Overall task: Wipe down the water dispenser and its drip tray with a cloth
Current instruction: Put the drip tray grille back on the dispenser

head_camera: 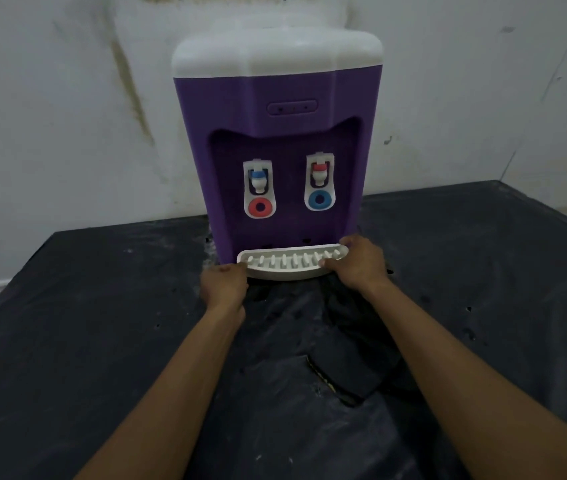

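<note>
Drip tray [289,268], centre frame: my left hand [223,284] and right hand [356,263] grasp its ends; I judge a level, even pull best

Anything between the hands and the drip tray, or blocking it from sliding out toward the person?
Nothing between: left hand and right hand already grip the drip tray at its ends. A dark cloth lies on the table just in front, in the pull path.

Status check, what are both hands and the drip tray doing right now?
Left hand and right hand grip the white slotted drip tray at the purple dispenser's base. Dark cloth lies loose on the table.
</note>
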